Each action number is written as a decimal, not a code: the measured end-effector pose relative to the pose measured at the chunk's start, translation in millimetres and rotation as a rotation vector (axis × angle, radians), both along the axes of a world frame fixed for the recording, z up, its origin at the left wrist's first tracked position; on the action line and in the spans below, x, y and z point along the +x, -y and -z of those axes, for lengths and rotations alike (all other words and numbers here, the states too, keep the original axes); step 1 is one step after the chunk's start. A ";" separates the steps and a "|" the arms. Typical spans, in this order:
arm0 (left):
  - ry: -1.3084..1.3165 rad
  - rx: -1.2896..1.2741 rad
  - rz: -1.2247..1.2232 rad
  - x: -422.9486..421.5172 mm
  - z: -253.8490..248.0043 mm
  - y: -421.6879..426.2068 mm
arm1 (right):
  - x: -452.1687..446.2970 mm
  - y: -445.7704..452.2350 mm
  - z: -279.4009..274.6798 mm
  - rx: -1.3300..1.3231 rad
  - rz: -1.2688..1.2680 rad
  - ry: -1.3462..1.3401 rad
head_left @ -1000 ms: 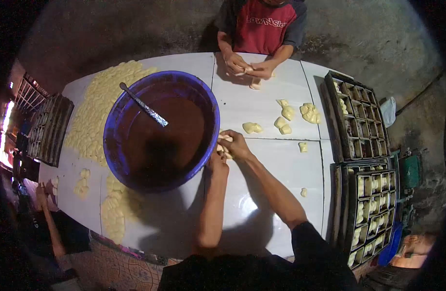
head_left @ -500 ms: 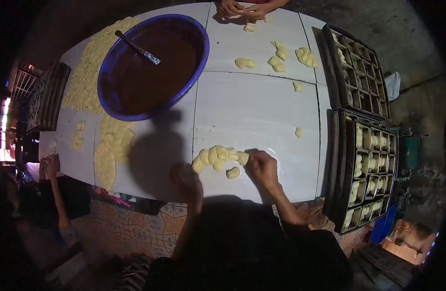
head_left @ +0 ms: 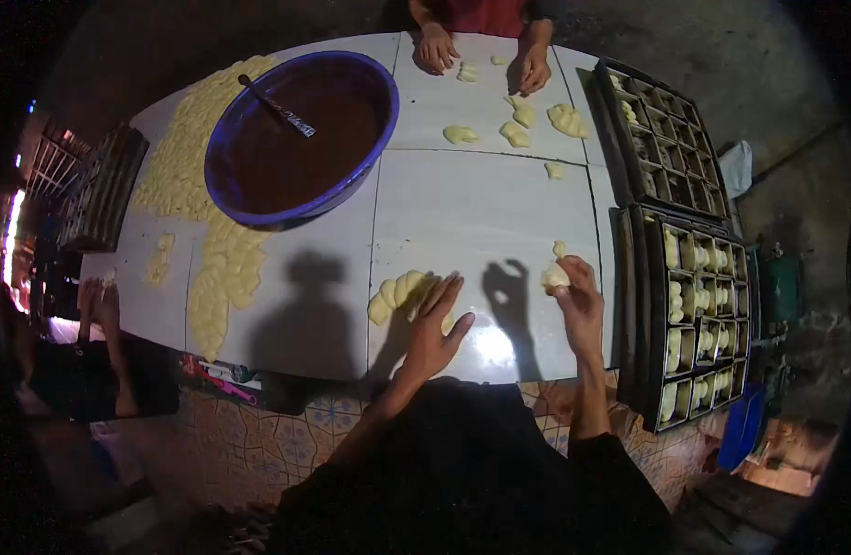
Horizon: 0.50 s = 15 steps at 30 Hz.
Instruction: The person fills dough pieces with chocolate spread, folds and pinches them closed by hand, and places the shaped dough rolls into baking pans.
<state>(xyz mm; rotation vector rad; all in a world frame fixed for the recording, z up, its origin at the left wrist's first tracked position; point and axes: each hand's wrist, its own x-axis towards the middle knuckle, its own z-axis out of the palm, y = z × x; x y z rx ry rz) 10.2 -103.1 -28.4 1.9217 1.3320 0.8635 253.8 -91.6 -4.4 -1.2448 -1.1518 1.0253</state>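
Note:
My left hand [head_left: 430, 340] lies with its fingers stretched out at the right end of a cluster of pale dough pieces [head_left: 395, 294] near the front of the table. It hides part of that cluster. To the right, my right hand [head_left: 583, 305] pinches a dough piece [head_left: 555, 276] between thumb and fingers. Just beyond that one sits a smaller bit of dough [head_left: 559, 249] on the white table top.
A blue basin [head_left: 385, 139] of brown contents stands back left beside a large spread of dough pieces [head_left: 226, 268]. Divided metal trays [head_left: 708, 310] line the right edge, several compartments holding dough. Across the table are a co-worker's hands [head_left: 534, 69]; another person's arm [head_left: 111, 342] is far left.
My right hand has moved right, from the dough cluster to the right side of the table, and now grips a dough piece. My left hand has come in over the cluster's right end.

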 end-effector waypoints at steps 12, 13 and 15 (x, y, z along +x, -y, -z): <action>0.969 -0.356 -0.272 10.0 9.4 -2.2 | -108.8 -20.9 -1.1 0.356 -0.352 0.307; 1.390 -0.649 -0.269 4.8 10.2 -2.9 | -119.9 -19.2 5.0 0.272 -0.463 0.086; 1.737 -0.929 -0.246 0.9 -2.5 -3.7 | -127.5 -27.6 5.5 0.149 -0.524 -0.007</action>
